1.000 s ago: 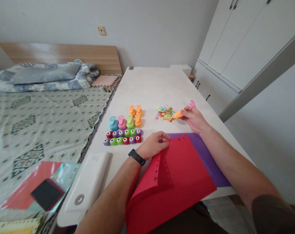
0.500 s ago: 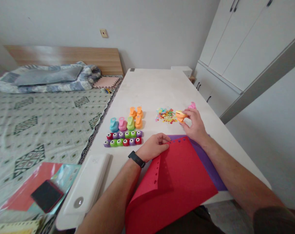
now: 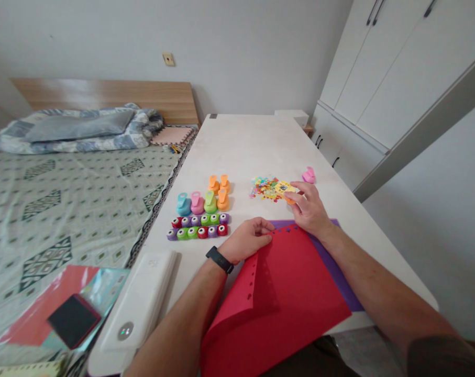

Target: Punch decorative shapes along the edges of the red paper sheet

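Note:
My left hand [image 3: 253, 238] pinches the upper edge of a red paper sheet [image 3: 296, 288], which has small punched holes along its top and left edges. Under the sheet lies a purple sheet [image 3: 337, 269]. My right hand [image 3: 310, 209] is closed on an orange craft punch, its yellow underside [image 3: 285, 188] turned toward me. Just beyond, a pile of colourful paper confetti [image 3: 264, 187] lies on the table, close to the punch. A pink craft punch [image 3: 308, 175] stands behind my right hand.
On the white table [image 3: 245, 144], orange punches [image 3: 223, 200], a blue punch [image 3: 184, 204] and rows of small punches [image 3: 198, 232] stand to the left. Nearer me is a white laminator-like device [image 3: 143, 303]. A phone [image 3: 74, 320] lies on the bed [image 3: 88, 209].
My right hand has tilted the orange punch so its yellow underside faces me, and shifted it slightly left toward the confetti. The pink punch shows more fully. My left hand stays on the red sheet.

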`<state>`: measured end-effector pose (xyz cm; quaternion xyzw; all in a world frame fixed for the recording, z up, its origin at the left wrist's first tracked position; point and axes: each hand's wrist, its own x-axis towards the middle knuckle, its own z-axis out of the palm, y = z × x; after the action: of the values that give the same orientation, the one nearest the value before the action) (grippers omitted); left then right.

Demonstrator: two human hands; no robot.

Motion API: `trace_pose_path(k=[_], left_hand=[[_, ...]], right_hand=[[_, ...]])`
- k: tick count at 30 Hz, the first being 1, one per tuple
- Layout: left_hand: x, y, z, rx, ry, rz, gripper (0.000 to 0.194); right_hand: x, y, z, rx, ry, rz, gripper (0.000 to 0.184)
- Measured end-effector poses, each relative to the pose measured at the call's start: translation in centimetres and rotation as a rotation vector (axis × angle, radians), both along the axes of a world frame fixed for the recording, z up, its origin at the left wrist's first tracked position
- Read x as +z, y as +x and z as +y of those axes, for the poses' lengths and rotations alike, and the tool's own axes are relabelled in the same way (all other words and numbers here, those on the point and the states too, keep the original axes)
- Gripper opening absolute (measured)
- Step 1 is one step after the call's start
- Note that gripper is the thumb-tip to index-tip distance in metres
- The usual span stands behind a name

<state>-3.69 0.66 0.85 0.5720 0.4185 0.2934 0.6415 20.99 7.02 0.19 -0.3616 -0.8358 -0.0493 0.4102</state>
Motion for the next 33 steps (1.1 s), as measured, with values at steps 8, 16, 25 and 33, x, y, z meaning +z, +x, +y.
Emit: trace_pose_path(k=[8,16,25,33], left_hand=[[0.0,-0.1,0.0,-0.02,0.023,0.017,0.027],[1.0,0.1,-0.7,-0.163,-0.025,0.018,0.033],[0.9,0.1,-0.9,-0.305,0.006,0.056,0.032],[1.1,0.1,-0.8,-0.339,0.068,0.129,0.03]], right_hand=[[0.3,-0.3,0.1,-0.109,-0.281,0.436,0.05],[0.7,1.0,0.9,0.019,-0.754,0.94,0.038],[2.7,0.6,0.2,0.122,-1.018,0.943,0.035],[4.8,1.5,-2.6,0.309,-1.456,0.752,0.033]])
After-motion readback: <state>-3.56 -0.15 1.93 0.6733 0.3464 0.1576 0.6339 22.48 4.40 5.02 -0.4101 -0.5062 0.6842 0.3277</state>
